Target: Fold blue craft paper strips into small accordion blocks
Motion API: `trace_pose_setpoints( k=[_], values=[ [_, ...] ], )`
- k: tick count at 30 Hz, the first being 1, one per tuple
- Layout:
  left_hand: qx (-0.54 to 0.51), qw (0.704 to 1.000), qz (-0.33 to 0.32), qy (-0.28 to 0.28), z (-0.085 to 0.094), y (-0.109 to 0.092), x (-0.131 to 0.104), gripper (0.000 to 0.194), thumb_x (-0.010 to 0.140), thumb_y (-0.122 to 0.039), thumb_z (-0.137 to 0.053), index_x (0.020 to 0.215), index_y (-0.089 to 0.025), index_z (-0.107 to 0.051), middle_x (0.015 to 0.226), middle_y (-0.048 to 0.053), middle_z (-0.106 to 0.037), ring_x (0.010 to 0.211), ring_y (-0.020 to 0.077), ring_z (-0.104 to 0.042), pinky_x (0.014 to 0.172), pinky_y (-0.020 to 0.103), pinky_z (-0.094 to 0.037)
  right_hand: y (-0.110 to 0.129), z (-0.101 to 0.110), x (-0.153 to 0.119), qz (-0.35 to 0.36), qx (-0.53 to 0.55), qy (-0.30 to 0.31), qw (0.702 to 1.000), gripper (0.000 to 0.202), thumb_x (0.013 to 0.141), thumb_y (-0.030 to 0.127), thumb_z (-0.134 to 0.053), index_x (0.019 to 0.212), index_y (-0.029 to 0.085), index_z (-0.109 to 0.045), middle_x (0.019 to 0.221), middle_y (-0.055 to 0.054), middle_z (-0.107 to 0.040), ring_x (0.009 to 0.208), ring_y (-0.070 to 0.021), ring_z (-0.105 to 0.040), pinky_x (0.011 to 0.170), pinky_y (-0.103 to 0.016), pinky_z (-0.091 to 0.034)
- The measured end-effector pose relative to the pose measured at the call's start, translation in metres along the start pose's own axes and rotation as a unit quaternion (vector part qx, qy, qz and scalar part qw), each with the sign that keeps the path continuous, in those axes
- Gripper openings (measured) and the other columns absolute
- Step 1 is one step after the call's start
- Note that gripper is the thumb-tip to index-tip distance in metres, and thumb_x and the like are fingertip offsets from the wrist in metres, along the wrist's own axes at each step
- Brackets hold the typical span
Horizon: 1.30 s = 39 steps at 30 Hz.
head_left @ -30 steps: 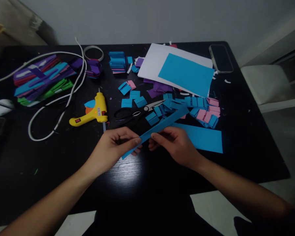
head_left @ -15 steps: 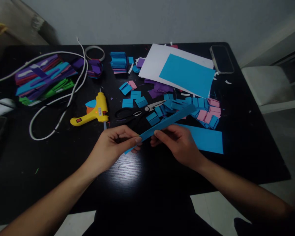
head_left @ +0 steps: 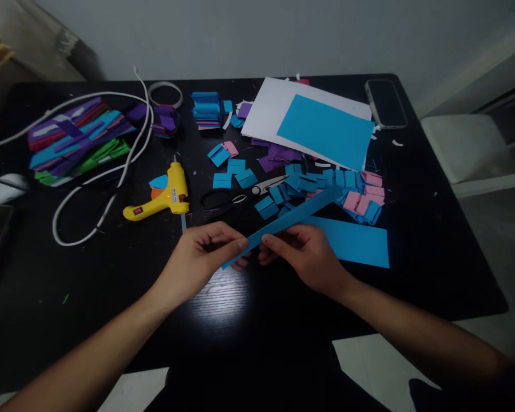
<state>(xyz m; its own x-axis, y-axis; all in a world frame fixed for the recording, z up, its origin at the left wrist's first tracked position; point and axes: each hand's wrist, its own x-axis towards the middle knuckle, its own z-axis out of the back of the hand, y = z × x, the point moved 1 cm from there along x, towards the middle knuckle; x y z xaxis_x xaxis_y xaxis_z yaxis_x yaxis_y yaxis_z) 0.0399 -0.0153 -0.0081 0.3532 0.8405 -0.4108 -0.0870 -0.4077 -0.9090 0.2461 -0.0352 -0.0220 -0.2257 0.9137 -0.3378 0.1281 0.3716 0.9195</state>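
A narrow blue paper strip [head_left: 296, 213] slants up to the right between my hands, above the table. Near its lower end, my left hand [head_left: 208, 249] pinches it between thumb and fingers. My right hand [head_left: 306, 252] grips the same strip a little further along, thumb on top and fingers beneath. Under and beyond my right hand lies a wider blue paper piece [head_left: 360, 243], partly covered by that hand. Behind the strip are scissors [head_left: 244, 197] with black handles and several small folded blue papers [head_left: 266, 207]; pink folded papers [head_left: 364, 200] lie to the right.
A yellow glue gun [head_left: 171, 194] lies left of the scissors. A white cable [head_left: 107, 223] loops around near bundled coloured strips [head_left: 72, 137]. White sheets [head_left: 261, 109] carry a blue sheet [head_left: 326, 129] at the back. A phone [head_left: 386, 103] rests at the back right corner.
My right hand has slid slightly left along the strip, closer to my left hand. The strip has shifted a little; both hands still grip it.
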Motion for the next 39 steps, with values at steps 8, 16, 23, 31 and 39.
trace_pose_setpoints(
  k=[8,16,23,31,39],
  values=[
    [0.001,1.0,-0.01,-0.019,0.0014,-0.0007,-0.0005,0.01,0.086,-0.023,-0.079,0.082,-0.014,-0.076,0.07,0.002,-0.076,0.063,0.0137,-0.072,0.063,0.023,-0.06,0.0005,0.0012,0.0003,0.009,-0.008,-0.019,1.0,0.024,0.086,0.041,-0.083,0.084,0.018,-0.078,0.078,-0.004,-0.08,0.069,-0.0178,-0.078,0.069,-0.031,-0.067],
    [0.011,0.999,-0.004,-0.033,-0.0002,-0.0018,-0.0002,0.012,0.084,-0.026,-0.081,0.082,-0.015,-0.077,0.07,0.003,-0.077,0.065,0.017,-0.074,0.065,0.027,-0.062,0.0012,0.0013,0.0005,0.004,-0.022,-0.026,0.999,0.028,0.086,0.044,-0.082,0.083,0.017,-0.078,0.078,-0.005,-0.08,0.069,-0.0192,-0.079,0.07,-0.033,-0.067],
    [0.003,0.999,-0.014,-0.04,0.0035,-0.0013,0.0006,0.009,0.085,-0.023,-0.081,0.083,-0.015,-0.077,0.07,0.001,-0.077,0.063,0.014,-0.074,0.062,0.022,-0.061,0.0025,0.0053,0.0027,0.032,-0.008,-0.051,0.998,0.023,0.088,0.04,-0.081,0.083,0.018,-0.078,0.078,-0.004,-0.08,0.071,-0.0177,-0.078,0.07,-0.031,-0.068],
    [-0.008,0.999,-0.014,-0.046,0.0061,0.0009,0.001,0.007,0.085,-0.021,-0.083,0.087,-0.016,-0.079,0.072,0.001,-0.079,0.066,0.0133,-0.075,0.064,0.02,-0.063,0.0065,0.003,-0.0002,0.048,-0.021,-0.075,0.996,0.022,0.088,0.039,-0.081,0.082,0.018,-0.078,0.077,-0.005,-0.079,0.073,-0.0193,-0.078,0.07,-0.034,-0.069],
    [-0.032,0.997,-0.013,-0.075,0.0097,-0.0006,0.0016,0.009,0.081,-0.021,-0.086,0.084,-0.014,-0.08,0.072,0.003,-0.079,0.064,0.0133,-0.075,0.062,0.018,-0.062,0.0068,0.005,0.0001,0.083,-0.011,-0.096,0.992,0.016,0.089,0.033,-0.082,0.083,0.018,-0.08,0.078,-0.003,-0.081,0.071,-0.0168,-0.079,0.07,-0.028,-0.069]
  ],
)
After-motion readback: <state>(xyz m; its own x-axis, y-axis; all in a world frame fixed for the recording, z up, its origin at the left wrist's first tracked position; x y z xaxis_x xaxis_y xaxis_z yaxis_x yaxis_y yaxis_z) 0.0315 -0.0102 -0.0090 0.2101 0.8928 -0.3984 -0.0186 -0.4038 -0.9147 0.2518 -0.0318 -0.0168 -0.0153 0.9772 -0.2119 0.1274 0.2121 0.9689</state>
